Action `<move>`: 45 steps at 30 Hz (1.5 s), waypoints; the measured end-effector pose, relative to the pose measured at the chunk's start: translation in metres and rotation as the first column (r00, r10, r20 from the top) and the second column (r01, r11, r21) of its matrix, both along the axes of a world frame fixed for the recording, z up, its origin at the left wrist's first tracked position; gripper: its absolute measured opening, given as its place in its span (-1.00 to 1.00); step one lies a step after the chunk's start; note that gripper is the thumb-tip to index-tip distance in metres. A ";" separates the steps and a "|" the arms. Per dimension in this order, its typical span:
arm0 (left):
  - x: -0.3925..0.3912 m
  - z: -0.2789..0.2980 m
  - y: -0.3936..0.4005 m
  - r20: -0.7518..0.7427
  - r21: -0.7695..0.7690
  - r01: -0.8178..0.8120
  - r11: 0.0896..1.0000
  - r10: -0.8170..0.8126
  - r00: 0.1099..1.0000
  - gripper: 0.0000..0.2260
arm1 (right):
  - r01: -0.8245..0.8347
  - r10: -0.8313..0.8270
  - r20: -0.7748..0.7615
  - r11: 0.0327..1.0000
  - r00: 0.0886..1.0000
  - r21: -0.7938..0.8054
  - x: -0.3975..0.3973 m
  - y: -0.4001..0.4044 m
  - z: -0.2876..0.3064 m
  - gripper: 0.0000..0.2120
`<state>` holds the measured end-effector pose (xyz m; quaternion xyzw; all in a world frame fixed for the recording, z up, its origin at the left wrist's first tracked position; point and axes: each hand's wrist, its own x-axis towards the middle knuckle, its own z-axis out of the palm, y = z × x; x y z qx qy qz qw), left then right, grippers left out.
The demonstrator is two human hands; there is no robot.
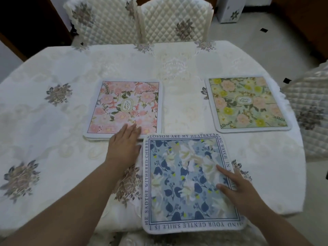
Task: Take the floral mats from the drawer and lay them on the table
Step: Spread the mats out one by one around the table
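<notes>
Left hand [124, 145] flat, palm down, fingers straight and together, bare forearm reaching forward, right hand [237, 188] palm down, fingers spread and straight, bare forearm entering from lower right

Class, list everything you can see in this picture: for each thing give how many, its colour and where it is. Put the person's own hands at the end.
pink floral mat: 1, pink and white, far left on the table
green floral mat: 1, green, yellow and peach, far right on the table
blue floral mat: 1, blue and white with a border of lettering, near edge, flat
tablecloth: 1, cream with grey-brown flowers, covering the table
quilted chairs: 2 behind the table, cream; a third shows at the right edge
white box: 1, on the floor behind
left hand: fingers flat on the pink mat's near edge
right hand: fingers flat on the blue mat
</notes>
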<state>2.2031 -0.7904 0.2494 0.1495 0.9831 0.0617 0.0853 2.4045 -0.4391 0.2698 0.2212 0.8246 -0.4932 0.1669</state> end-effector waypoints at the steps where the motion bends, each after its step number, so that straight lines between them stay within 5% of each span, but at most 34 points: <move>1: -0.007 -0.003 0.000 -0.010 -0.017 0.030 0.999 -0.031 0.999 -0.42 | 0.003 -0.003 -0.006 1.000 1.000 -0.015 0.001 0.000 -0.001 -0.48; 11: -0.036 -0.018 -0.004 -0.024 -0.067 0.204 0.977 -0.206 0.978 -0.46 | 0.009 -0.009 -0.024 1.000 1.000 0.025 0.006 0.000 -0.007 -0.47; 26: -0.113 -0.024 -0.010 -0.028 -0.050 -0.043 0.998 0.042 0.999 -0.56 | 0.007 -0.007 -0.013 0.999 1.000 0.041 0.003 -0.002 -0.008 -0.46; 31: -0.079 -0.005 0.009 -0.023 0.180 -0.220 0.959 0.228 0.973 -0.50 | 0.016 -0.016 0.002 0.999 1.000 0.031 0.002 -0.002 -0.005 -0.46; 37: 0.033 0.012 0.019 0.367 0.409 -0.420 0.810 0.275 0.888 -0.57 | 0.043 -0.048 -0.050 0.994 0.998 -0.105 -0.020 -0.005 0.017 -0.50; 41: 0.061 0.012 0.023 0.432 0.393 -0.493 0.776 0.317 0.844 -0.62 | 0.066 -0.087 -0.119 0.984 0.989 -0.167 -0.051 -0.007 0.021 -0.50; 45: 0.054 0.015 0.027 0.585 0.425 -0.694 0.581 0.409 0.700 -0.69 | -0.013 0.002 -0.112 0.995 0.994 -0.101 -0.063 -0.002 0.001 -0.47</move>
